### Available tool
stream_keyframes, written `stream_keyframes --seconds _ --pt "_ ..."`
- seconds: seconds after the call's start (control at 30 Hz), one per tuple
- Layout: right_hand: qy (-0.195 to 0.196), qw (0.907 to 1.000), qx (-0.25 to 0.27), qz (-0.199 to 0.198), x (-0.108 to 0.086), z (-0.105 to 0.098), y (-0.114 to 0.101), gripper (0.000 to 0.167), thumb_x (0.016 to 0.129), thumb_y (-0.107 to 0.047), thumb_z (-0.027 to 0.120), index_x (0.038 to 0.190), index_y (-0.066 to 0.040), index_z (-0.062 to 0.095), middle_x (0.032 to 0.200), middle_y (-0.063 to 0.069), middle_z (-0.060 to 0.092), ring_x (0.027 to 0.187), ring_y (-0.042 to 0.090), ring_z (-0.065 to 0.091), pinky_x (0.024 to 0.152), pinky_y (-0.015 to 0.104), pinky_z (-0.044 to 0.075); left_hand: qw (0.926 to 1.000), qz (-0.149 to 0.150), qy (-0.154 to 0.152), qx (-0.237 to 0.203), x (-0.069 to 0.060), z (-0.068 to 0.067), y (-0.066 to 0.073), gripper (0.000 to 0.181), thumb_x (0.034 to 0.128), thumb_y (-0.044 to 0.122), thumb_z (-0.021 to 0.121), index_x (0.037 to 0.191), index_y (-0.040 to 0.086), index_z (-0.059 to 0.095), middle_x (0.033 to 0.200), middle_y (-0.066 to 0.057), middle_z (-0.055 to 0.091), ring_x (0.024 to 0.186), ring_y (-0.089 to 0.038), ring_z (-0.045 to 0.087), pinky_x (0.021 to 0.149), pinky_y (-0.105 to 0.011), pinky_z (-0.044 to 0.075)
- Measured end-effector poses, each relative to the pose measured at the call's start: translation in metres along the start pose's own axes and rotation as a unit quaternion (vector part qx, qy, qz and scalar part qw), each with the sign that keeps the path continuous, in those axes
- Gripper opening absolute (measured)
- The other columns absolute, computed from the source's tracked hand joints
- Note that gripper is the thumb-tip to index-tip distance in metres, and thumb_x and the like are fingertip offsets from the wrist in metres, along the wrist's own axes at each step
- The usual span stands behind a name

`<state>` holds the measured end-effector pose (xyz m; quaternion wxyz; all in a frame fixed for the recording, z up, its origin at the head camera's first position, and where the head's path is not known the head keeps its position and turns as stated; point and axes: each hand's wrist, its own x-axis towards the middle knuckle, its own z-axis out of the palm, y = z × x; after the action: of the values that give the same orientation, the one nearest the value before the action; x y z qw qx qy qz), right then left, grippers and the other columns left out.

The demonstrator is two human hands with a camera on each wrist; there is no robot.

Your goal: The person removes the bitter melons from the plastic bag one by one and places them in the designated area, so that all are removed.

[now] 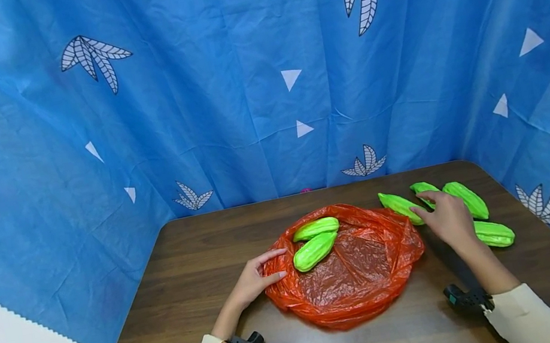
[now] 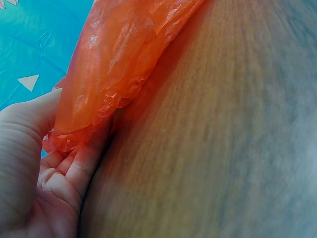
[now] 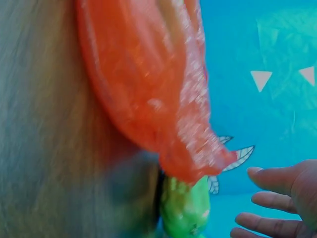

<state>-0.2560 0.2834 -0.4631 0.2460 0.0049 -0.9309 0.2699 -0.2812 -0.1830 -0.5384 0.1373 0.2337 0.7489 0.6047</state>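
- red thin plastic, a wide-mouthed bag (image 1: 353, 310) set on the wooden table (image 1: 202, 256), sides slumped into a loose ring, probably to leave a nice big opening
- gripped at the left edge by the left hand (image 1: 248, 285), plastic tucked between thumb and fingers in the left wrist view; likely just an anchor, given such floppy stuff
- inside the bag, near that grip: a back gourd (image 1: 315, 228) and a front gourd (image 1: 316, 251), both bright green and ridged, touching each other, maybe handy as a bit of weight on that side
- outside, just past the right rim: a slanted gourd (image 1: 396, 204), parked close, seemingly for a short reach
- further right, loosely bunched: a far gourd (image 1: 422, 187) partly hidden by fingers, a tilted gourd (image 1: 468, 201) beside, a near gourd (image 1: 494, 233) half behind the wrist
- right hand (image 1: 449, 219) held above that bunch, not gripping; fingers spread with nothing between in the right wrist view, apparently for room around a gourd
- can't tell from above about any fingertip contact there
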Motion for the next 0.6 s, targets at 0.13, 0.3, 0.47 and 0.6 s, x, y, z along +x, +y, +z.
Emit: stream_keyframes --seconds 0.13,0.3,0.47,0.6 --pt "-0.005 0.9991 0.041 -0.007 0.000 -0.003 -0.010 0.038 0.091 -0.018 0.078 0.118 0.006 0.070 0.109 0.028 0.071 0.092 0.046 0.067 0.074 0.060 0.051 1.0000 0.004 -0.001 -0.004 0.000 0.000 -0.001 0.052 0.0946 0.013 0.073 0.145 0.017 0.058 0.140 -0.017 0.059 0.106 -0.025 0.070 0.086 -0.036 0.059" --pt "-0.012 0.9958 0.091 -0.006 0.000 -0.008 -0.021 0.035 0.093 -0.019 0.075 0.118 0.006 0.071 0.106 0.026 0.072 0.095 0.045 0.068 0.081 0.060 0.050 0.9999 0.011 0.001 0.004 0.000 0.000 -0.002 0.052 0.0946 0.013 0.073 0.144 0.015 0.058 0.140 -0.018 0.058 0.105 -0.023 0.070 0.085 -0.035 0.060" --pt "-0.010 0.9936 0.112 -0.009 0.000 -0.010 -0.031 0.032 0.092 -0.017 0.077 0.117 0.003 0.073 0.103 0.024 0.074 0.092 0.040 0.070 0.072 0.040 0.055 0.9992 0.020 0.014 0.031 0.000 0.000 -0.002 0.051 0.0944 0.017 0.074 0.143 0.018 0.060 0.141 -0.015 0.058 0.105 -0.020 0.070 0.085 -0.033 0.059" --pt "-0.022 0.9910 0.132 -0.010 -0.002 -0.010 -0.041 0.032 0.091 -0.018 0.078 0.116 0.002 0.073 0.104 0.023 0.074 0.090 0.037 0.072 0.064 0.024 0.055 0.9995 0.012 0.011 0.026 -0.001 0.000 -0.001 0.051 0.0939 0.018 0.075 0.143 0.019 0.060 0.140 -0.014 0.059 0.104 -0.021 0.070 0.085 -0.033 0.059"
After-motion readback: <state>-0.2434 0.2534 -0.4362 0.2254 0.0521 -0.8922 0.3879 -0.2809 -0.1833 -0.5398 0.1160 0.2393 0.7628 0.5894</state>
